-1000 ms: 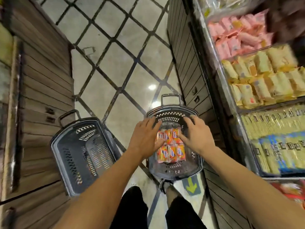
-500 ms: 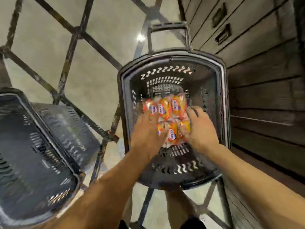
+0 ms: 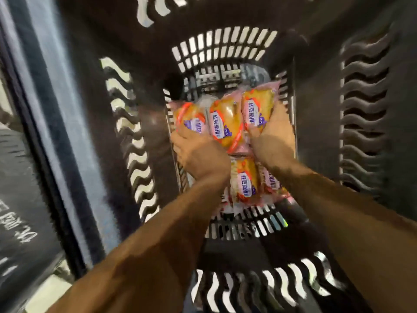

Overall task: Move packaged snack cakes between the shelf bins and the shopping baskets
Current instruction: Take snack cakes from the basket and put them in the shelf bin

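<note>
Close look down into a dark slotted shopping basket [image 3: 225,23]. Left hand [image 3: 198,152] and right hand [image 3: 270,141] both grip a row of three orange-wrapped snack cakes [image 3: 225,123] from either side near the basket floor. More snack cake packs [image 3: 246,184] lie below, between the forearms.

Orange-wrapped snack cakes [image 3: 225,123] with purple-and-white labels lie at the bottom of a dark slotted shopping basket [image 3: 363,123], three side by side in a far row, lengthwise. At least two more packs [image 3: 244,181] lie nearer, just behind that row; motion blur hides whether others sit beneath.
</note>
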